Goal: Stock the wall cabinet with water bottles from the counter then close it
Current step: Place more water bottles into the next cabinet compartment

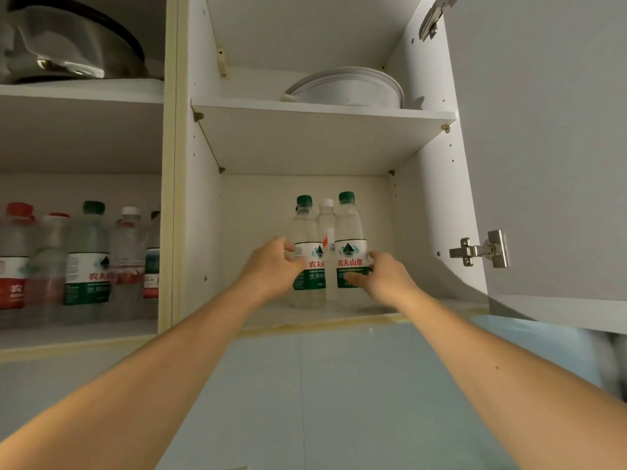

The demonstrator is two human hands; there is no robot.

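Two green-capped water bottles stand upright side by side on the bottom shelf [424, 308] of the open wall cabinet. My left hand [271, 266] grips the left bottle [307, 232] at its label. My right hand [385, 278] grips the right bottle [349, 228] at its label. A white-capped bottle [326, 218] stands behind and between them, mostly hidden. The cabinet door [549, 147] is swung open at the right.
The left compartment's bottom shelf holds several bottles [86, 259] with red, green and white caps. A stack of white plates [349, 88] sits on the upper shelf. Metal cookware [68, 45] is at the upper left. A steel hinge [481, 251] juts from the door.
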